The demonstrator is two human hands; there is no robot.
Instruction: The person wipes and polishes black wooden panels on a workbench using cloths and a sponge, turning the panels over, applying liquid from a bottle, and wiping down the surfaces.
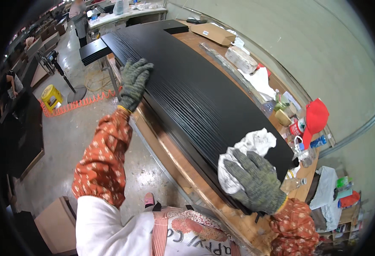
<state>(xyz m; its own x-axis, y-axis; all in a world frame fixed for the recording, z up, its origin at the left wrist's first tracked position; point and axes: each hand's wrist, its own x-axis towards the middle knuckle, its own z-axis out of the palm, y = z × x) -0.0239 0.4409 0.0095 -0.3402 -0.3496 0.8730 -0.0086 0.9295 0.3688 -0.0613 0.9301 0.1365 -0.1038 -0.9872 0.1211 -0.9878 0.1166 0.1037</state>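
A long black panel with a ribbed, glossy grain lies flat over the wooden workbench. My left hand, in a grey-green knitted glove, rests on the panel's left edge with its fingers stretched out and nothing held. At the panel's near end, my right hand wears a matching glove and presses a crumpled white cloth against the surface. Part of the cloth is hidden beneath the palm. More black board edges show under the top panel along its left side.
Along the wall side lie a cardboard piece, a wrapped bundle, a red cap and several bottles. Black boards jut out at the far left. On the floor stand a fan, a yellow bucket and a coiled orange hose.
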